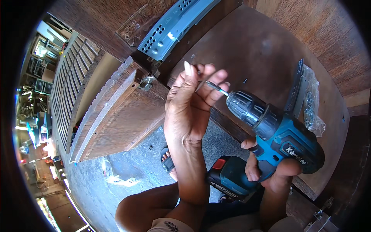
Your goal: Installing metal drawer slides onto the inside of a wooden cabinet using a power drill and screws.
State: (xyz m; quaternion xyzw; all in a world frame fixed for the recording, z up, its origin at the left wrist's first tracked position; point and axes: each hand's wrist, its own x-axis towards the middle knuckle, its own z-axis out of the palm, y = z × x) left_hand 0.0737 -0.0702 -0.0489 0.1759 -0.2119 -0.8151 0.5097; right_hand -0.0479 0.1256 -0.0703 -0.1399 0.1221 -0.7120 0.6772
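Note:
A teal and black cordless drill (284, 139) is gripped at its handle by my right hand (276, 174), whose fingers wrap round it below the body. Its chuck points up and left and carries a silver driver bit (218, 88). At the bit's tip is my left hand (189, 100), raised palm inward. Thumb and forefinger are pinched together with a small dark bit of something between them, too small to name. The other fingers curl loosely behind the bit's tip. A small dark screw (245, 81) lies on the brown wooden panel (255, 46) behind the hands.
A metal drawer slide (164, 34) is on the cabinet wood at the top. Another slide (295, 87) lies beside a clear plastic bag of hardware (311, 104) on the right. At left an open wooden door (119, 116) hangs on a metal hinge (147, 82), above a grey concrete floor (92, 193).

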